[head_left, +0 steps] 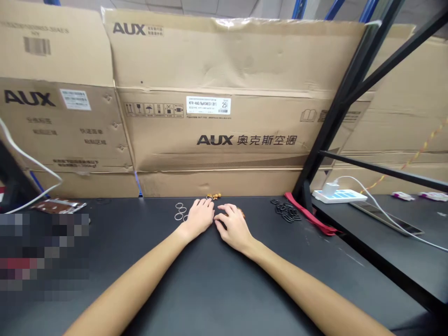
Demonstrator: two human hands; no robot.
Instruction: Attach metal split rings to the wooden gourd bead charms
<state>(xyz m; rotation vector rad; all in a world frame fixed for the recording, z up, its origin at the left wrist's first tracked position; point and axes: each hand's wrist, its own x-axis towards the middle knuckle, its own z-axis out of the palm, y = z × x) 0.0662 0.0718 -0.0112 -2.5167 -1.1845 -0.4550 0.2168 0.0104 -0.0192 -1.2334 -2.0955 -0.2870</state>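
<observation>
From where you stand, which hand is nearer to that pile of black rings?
The right. The right hand rests just left of the black rings, with bare black tabletop between them. The left hand lies farther left, on the right hand's other side.

Matt black tabletop (217, 289), rough cardboard cartons (227, 60)

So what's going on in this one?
A person has both bare hands palm down on a black tabletop. The left hand lies beside a few silver-coloured rings, its fingertips near a small gold-coloured item. The right hand sits against another small gold-coloured item; whether it holds anything can't be told. Farther right lie a heap of black rings and a red strap, with AUX cardboard boxes behind the table.
</observation>
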